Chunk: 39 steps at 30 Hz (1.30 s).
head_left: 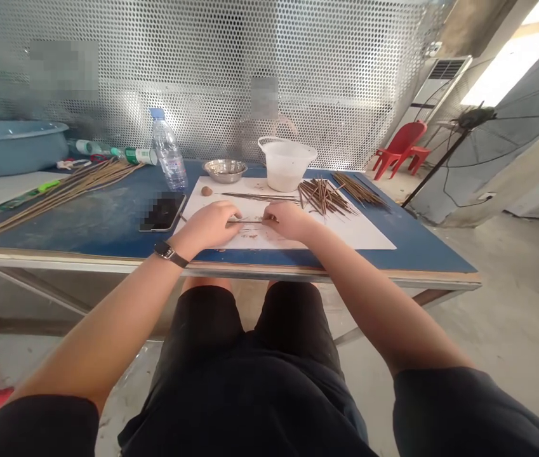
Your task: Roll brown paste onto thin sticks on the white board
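My left hand (207,225) and my right hand (289,219) both grip a thin brown stick (250,221), which lies level between them just above a white sheet (367,235). The stick's far end pokes out past my left hand. Brown crumbs are scattered on the sheet below it. Close beyond my left hand sits a small brown clay lump (207,191). A few thin sticks (259,197) lie beyond my hands, and a heap of brown sticks (324,198) lies beyond my right hand.
The blue table (83,222) holds a phone (163,211), a steel bowl (225,170), a white plastic pail (286,164), a water bottle (169,152) and long stick bundles (54,198). A blue basin (12,147) stands far left. A person (264,130) sits beyond the table.
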Each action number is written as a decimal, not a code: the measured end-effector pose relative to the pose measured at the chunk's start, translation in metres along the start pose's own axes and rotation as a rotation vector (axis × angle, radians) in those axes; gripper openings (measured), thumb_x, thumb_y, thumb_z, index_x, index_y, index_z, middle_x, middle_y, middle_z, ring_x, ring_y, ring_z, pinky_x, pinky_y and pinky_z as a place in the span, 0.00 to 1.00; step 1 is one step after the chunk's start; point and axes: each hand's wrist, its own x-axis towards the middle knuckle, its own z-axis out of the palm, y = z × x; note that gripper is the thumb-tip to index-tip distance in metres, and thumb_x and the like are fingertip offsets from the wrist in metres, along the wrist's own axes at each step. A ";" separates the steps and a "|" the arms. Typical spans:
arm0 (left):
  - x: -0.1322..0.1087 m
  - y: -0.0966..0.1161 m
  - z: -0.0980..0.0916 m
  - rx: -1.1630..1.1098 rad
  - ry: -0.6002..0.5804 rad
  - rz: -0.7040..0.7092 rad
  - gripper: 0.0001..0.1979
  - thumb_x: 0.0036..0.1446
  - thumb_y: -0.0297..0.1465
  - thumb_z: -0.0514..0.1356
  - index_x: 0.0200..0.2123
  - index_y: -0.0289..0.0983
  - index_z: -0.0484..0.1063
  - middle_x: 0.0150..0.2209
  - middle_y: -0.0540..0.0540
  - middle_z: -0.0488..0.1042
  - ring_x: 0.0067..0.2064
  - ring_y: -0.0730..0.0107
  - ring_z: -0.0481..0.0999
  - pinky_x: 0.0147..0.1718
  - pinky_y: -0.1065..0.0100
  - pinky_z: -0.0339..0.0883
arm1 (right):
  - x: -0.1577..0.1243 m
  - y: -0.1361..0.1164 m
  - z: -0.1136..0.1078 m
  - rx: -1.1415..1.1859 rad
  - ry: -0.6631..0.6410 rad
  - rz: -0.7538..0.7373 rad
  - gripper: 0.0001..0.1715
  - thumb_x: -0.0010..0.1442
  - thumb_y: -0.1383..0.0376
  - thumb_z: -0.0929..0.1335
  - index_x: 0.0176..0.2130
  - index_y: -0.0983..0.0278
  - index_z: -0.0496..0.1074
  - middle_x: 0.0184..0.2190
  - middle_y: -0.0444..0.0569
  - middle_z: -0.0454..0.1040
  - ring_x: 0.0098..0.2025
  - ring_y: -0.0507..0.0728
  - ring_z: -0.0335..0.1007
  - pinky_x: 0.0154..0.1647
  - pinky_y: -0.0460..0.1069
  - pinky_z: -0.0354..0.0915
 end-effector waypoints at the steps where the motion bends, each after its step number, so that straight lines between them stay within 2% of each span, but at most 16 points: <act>1: -0.004 0.007 0.001 0.005 0.000 -0.011 0.25 0.70 0.43 0.57 0.58 0.34 0.82 0.60 0.34 0.83 0.63 0.44 0.80 0.66 0.48 0.73 | -0.002 0.001 0.000 -0.008 -0.001 0.005 0.14 0.74 0.66 0.68 0.48 0.67 0.84 0.51 0.62 0.84 0.53 0.68 0.80 0.52 0.56 0.69; 4: -0.013 0.026 0.006 -0.004 -0.071 0.020 0.34 0.73 0.47 0.57 0.71 0.31 0.73 0.75 0.31 0.70 0.75 0.43 0.70 0.75 0.49 0.62 | -0.007 -0.005 0.008 -0.027 0.022 0.008 0.19 0.72 0.68 0.66 0.55 0.72 0.82 0.56 0.67 0.82 0.58 0.71 0.78 0.59 0.59 0.70; 6: -0.018 0.037 0.011 0.002 -0.144 0.071 0.38 0.74 0.48 0.57 0.76 0.29 0.65 0.79 0.30 0.62 0.79 0.43 0.63 0.79 0.46 0.54 | -0.011 -0.013 0.017 -0.012 0.032 -0.060 0.25 0.73 0.68 0.63 0.61 0.75 0.79 0.61 0.70 0.79 0.65 0.72 0.74 0.68 0.61 0.67; 8: -0.021 0.046 0.014 0.016 -0.188 0.115 0.39 0.74 0.46 0.57 0.79 0.29 0.60 0.81 0.29 0.58 0.81 0.43 0.59 0.80 0.42 0.49 | -0.017 -0.022 0.026 0.027 0.011 -0.130 0.30 0.75 0.65 0.60 0.67 0.77 0.75 0.69 0.72 0.74 0.74 0.72 0.67 0.76 0.64 0.60; 10: -0.026 0.051 0.014 0.034 -0.198 0.136 0.39 0.74 0.44 0.58 0.79 0.29 0.58 0.81 0.28 0.58 0.81 0.42 0.58 0.80 0.40 0.47 | -0.027 -0.030 0.033 0.060 -0.041 -0.147 0.36 0.77 0.62 0.58 0.73 0.80 0.67 0.77 0.74 0.64 0.81 0.74 0.55 0.81 0.69 0.52; 12: -0.033 0.055 0.012 0.045 -0.188 0.148 0.37 0.73 0.43 0.59 0.78 0.30 0.62 0.79 0.28 0.62 0.79 0.41 0.63 0.80 0.39 0.47 | -0.040 -0.036 0.035 0.094 -0.082 -0.125 0.41 0.79 0.57 0.57 0.77 0.83 0.59 0.81 0.75 0.54 0.85 0.76 0.45 0.83 0.71 0.47; 15: -0.045 0.058 0.010 0.006 -0.159 0.182 0.34 0.74 0.44 0.59 0.75 0.30 0.67 0.76 0.28 0.68 0.77 0.43 0.68 0.80 0.43 0.49 | -0.060 -0.042 0.033 0.186 -0.103 -0.100 0.52 0.79 0.46 0.56 0.80 0.84 0.52 0.82 0.76 0.48 0.85 0.77 0.39 0.84 0.70 0.45; 17: -0.048 0.057 0.011 -0.023 -0.150 0.186 0.37 0.73 0.45 0.59 0.76 0.29 0.66 0.78 0.28 0.65 0.79 0.44 0.64 0.80 0.46 0.49 | -0.068 -0.045 0.031 0.239 -0.100 -0.086 0.59 0.78 0.38 0.54 0.81 0.83 0.50 0.83 0.74 0.46 0.86 0.78 0.37 0.84 0.71 0.45; 19: -0.044 0.055 0.014 -0.023 -0.171 0.159 0.41 0.72 0.48 0.60 0.78 0.29 0.61 0.80 0.28 0.59 0.82 0.44 0.57 0.81 0.46 0.48 | -0.067 -0.045 0.029 0.250 -0.100 -0.079 0.61 0.77 0.36 0.53 0.82 0.82 0.48 0.83 0.73 0.46 0.86 0.77 0.37 0.84 0.71 0.44; 24: -0.008 0.041 0.021 0.058 -0.289 -0.008 0.52 0.71 0.51 0.58 0.82 0.22 0.46 0.83 0.22 0.45 0.84 0.36 0.46 0.79 0.41 0.48 | -0.034 -0.032 0.028 0.148 -0.158 -0.067 0.54 0.80 0.44 0.54 0.82 0.84 0.46 0.83 0.75 0.45 0.86 0.79 0.35 0.84 0.71 0.40; 26: 0.004 0.036 0.023 0.089 -0.323 -0.038 0.52 0.71 0.51 0.56 0.83 0.22 0.44 0.83 0.23 0.43 0.84 0.36 0.44 0.79 0.39 0.47 | -0.023 -0.025 0.028 0.130 -0.167 -0.062 0.52 0.80 0.45 0.54 0.82 0.82 0.48 0.83 0.74 0.46 0.86 0.79 0.35 0.84 0.73 0.40; 28: 0.009 0.035 0.022 0.111 -0.340 -0.035 0.50 0.72 0.51 0.54 0.83 0.24 0.45 0.83 0.25 0.45 0.84 0.38 0.45 0.79 0.39 0.46 | -0.022 -0.020 0.028 0.158 -0.148 -0.077 0.54 0.79 0.41 0.54 0.82 0.79 0.49 0.83 0.73 0.47 0.86 0.79 0.36 0.83 0.74 0.42; 32: -0.011 0.042 0.019 0.144 -0.305 0.013 0.43 0.74 0.46 0.53 0.82 0.25 0.52 0.82 0.25 0.51 0.83 0.41 0.52 0.80 0.40 0.45 | -0.048 -0.017 0.027 0.249 -0.122 -0.169 0.63 0.76 0.32 0.55 0.82 0.78 0.50 0.83 0.72 0.46 0.86 0.78 0.36 0.84 0.74 0.40; 36: -0.041 0.050 0.015 0.072 -0.234 0.074 0.44 0.75 0.51 0.53 0.80 0.25 0.55 0.82 0.24 0.52 0.83 0.39 0.52 0.80 0.41 0.47 | -0.080 -0.023 0.025 0.325 -0.095 -0.210 0.65 0.73 0.28 0.55 0.82 0.75 0.54 0.82 0.70 0.48 0.85 0.77 0.38 0.84 0.75 0.41; 39: -0.050 0.050 0.015 0.006 -0.226 0.143 0.46 0.74 0.54 0.56 0.81 0.28 0.55 0.82 0.28 0.51 0.83 0.41 0.52 0.81 0.43 0.48 | -0.088 -0.028 0.025 0.341 -0.063 -0.207 0.63 0.74 0.28 0.54 0.82 0.72 0.54 0.82 0.68 0.50 0.85 0.76 0.42 0.84 0.74 0.43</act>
